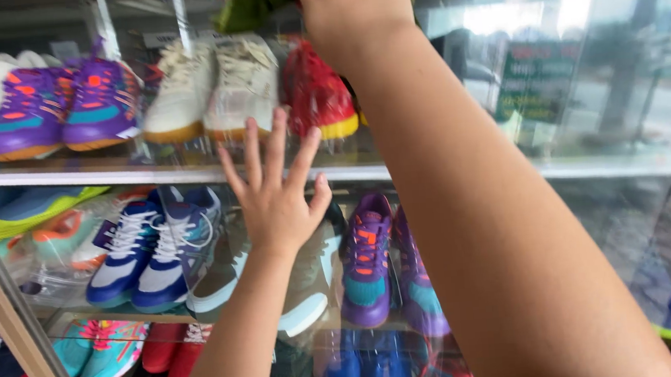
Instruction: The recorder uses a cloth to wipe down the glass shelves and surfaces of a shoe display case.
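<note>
Green crumpled cloth sits bunched under the right hand, arm stretched up against the clear glass cabinet front. Left hand lies flat lower down, fingers spread, before the purple sports shoes.

Both forearms are bare with no sleeves, watch or rings in view, the left hand slender-fingered and the right hand broad-backed with short nails.
</note>
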